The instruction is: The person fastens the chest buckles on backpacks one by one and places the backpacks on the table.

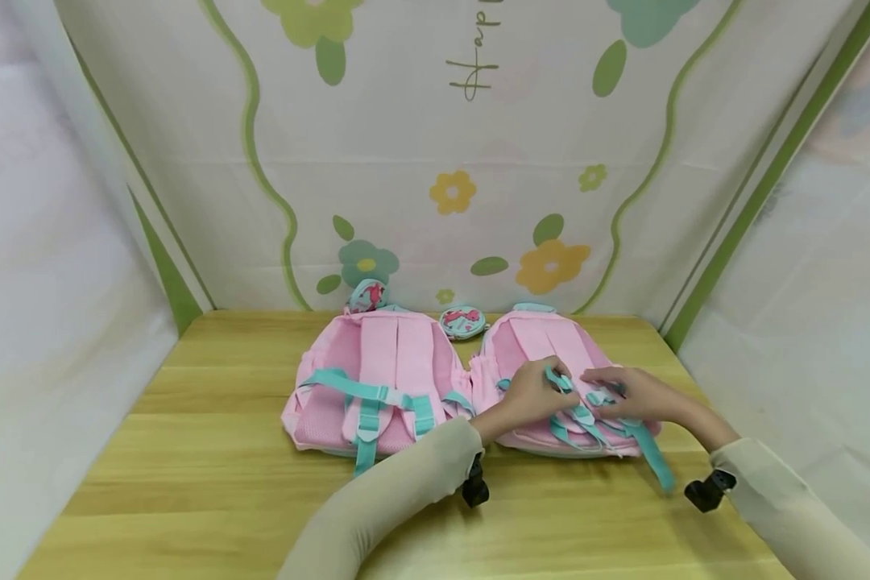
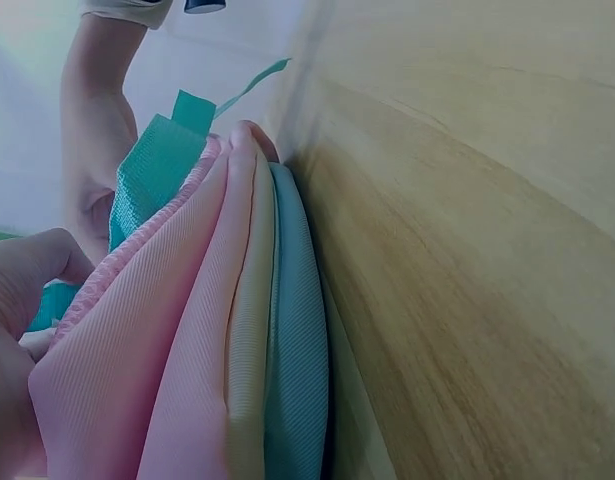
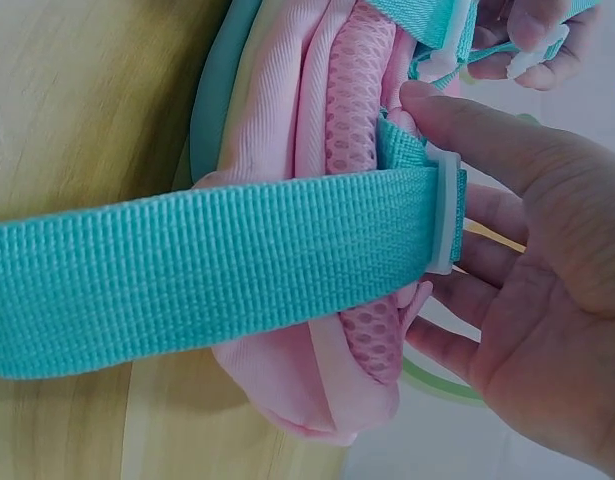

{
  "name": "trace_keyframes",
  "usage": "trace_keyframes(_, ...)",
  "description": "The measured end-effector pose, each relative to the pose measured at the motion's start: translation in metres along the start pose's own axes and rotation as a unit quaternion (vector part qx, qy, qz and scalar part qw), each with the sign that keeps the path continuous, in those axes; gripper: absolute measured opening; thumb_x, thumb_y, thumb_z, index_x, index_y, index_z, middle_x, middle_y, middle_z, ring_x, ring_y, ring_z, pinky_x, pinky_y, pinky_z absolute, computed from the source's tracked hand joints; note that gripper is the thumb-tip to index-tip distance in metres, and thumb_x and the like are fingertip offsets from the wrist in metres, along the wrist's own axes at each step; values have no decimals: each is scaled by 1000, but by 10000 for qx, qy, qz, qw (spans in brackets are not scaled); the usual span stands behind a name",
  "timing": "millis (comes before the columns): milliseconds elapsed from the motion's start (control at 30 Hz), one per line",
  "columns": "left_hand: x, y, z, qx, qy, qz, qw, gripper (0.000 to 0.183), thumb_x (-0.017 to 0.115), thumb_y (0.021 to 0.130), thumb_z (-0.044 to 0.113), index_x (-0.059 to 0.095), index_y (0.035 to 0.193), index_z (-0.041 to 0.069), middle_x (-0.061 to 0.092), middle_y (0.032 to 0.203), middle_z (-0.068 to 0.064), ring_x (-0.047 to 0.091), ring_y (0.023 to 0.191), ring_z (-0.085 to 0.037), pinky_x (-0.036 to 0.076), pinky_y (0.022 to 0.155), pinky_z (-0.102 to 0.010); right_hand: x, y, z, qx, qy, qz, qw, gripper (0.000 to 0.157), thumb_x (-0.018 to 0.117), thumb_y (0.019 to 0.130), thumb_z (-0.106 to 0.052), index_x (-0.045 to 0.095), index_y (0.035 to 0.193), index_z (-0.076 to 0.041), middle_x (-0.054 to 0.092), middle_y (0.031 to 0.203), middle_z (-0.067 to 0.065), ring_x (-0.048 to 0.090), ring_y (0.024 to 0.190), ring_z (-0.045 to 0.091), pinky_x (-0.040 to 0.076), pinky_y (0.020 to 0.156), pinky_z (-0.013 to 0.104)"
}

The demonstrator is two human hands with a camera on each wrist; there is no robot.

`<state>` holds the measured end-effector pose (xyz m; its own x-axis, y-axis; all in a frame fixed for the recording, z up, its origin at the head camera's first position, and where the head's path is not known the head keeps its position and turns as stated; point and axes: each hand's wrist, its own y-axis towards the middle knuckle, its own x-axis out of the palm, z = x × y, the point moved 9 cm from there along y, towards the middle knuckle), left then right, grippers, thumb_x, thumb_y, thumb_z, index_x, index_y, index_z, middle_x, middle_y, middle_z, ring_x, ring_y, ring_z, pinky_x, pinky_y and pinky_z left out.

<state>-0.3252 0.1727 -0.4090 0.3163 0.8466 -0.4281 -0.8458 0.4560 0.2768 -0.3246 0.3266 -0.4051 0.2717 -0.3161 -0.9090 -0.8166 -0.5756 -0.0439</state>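
Two pink children's backpacks lie on the wooden table, shoulder straps facing up. My left hand (image 1: pixel 528 396) is over the right backpack (image 1: pixel 529 342), pinching a teal strap with a white plastic buckle (image 3: pixel 537 55). Just to its right, the thumb and fingers of my right hand (image 1: pixel 634 395) are spread around another white buckle (image 1: pixel 600 396). In the right wrist view the right fingers look relaxed and touch beside a white strap adjuster (image 3: pixel 445 212); a wide teal strap (image 3: pixel 217 265) hangs from it. The left backpack (image 1: pixel 399 338) lies untouched, with a teal strap buckled across its shoulder straps.
Two small round pouches with a printed picture, one pouch (image 1: pixel 464 322) between the packs and another pouch (image 1: pixel 368 296) behind the left pack, lie near the back of the table (image 1: pixel 210 451). A flower-printed cloth (image 1: pixel 406 121) forms the back wall, with pale cloth sides.
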Motion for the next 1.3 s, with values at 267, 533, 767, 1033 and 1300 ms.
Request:
trace_keyframes(267,-5,-2,-7,107,-577,76,9982,18,78,85,14,71,101,10,71,101,-1,57,89,1,50,80,-14,-1,0,-2,-95,-29,58,9999,57,81,88,-30,64,134,0,62,139,24,61,121,38,56,88,42)
trace_keyframes(533,-10,-4,-8,-6,-547,14,9985,22,79,85,10,72,106,6,73,103,-5,61,90,-2,49,81,-13,-1,3,-2,44,14,-73,10000,57,81,88,-32,66,133,-1,63,137,25,61,122,41,55,88,43)
trace_keyframes(767,-17,-6,-7,-147,-288,-43,9995,30,78,87,10,73,117,4,76,113,-7,66,99,-5,50,86,-14,-5,6,-2,167,13,-254,9995,54,81,87,-31,68,131,-2,65,134,24,60,125,43,54,92,48)
trace_keyframes(1033,-24,-7,-9,-130,-126,-81,9998,31,77,88,11,74,119,5,76,117,-6,66,107,-9,51,91,-17,-6,9,-2,213,14,-331,9992,47,81,88,-29,71,126,-3,69,129,22,59,125,46,51,97,58)
trace_keyframes(1300,-26,-10,-8,-82,41,-267,9996,29,78,89,11,75,116,3,76,114,-6,68,106,-10,51,90,-15,-8,9,-2,87,72,-433,9990,46,81,88,-25,71,125,0,73,124,16,60,124,46,52,96,59)
